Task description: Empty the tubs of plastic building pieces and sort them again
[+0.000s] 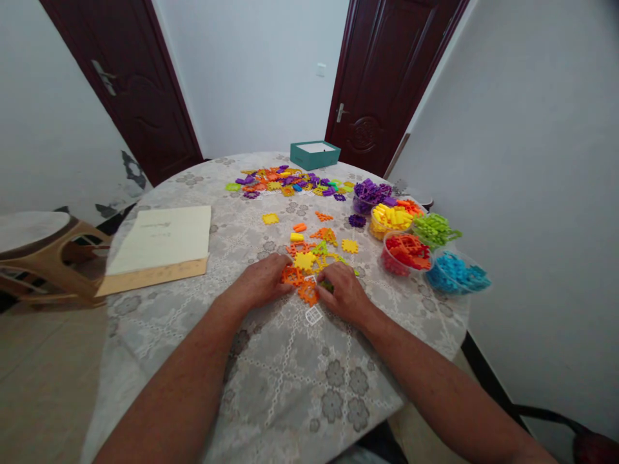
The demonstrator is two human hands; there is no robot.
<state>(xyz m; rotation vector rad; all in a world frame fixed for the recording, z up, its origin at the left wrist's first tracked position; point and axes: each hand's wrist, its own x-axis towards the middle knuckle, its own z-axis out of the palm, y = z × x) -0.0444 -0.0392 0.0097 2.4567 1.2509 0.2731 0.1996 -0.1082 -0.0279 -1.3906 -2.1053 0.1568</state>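
Note:
My left hand [265,281] rests on the table with its fingers bent and closed on the edge of an orange lattice building piece [292,276]. Across from it, my right hand [346,291] curls over a dark yellow-green building piece [329,285], mostly hidden under the fingers. Its thumb is beside another orange building piece [308,293]. Between the hands lies a yellow square building piece [304,261] with notched edges, among orange and lime pieces; whether they are joined I cannot tell. A white window-shaped piece [313,315] lies just in front.
At the right stand clear tubs with purple [371,192], yellow [391,217], red [407,251], green [434,229] and blue pieces [457,273]. A mixed pile [285,180] lies farther back, near a teal box [314,156]. Paper [162,238] lies at the left; a wooden stool [62,251] stands beyond.

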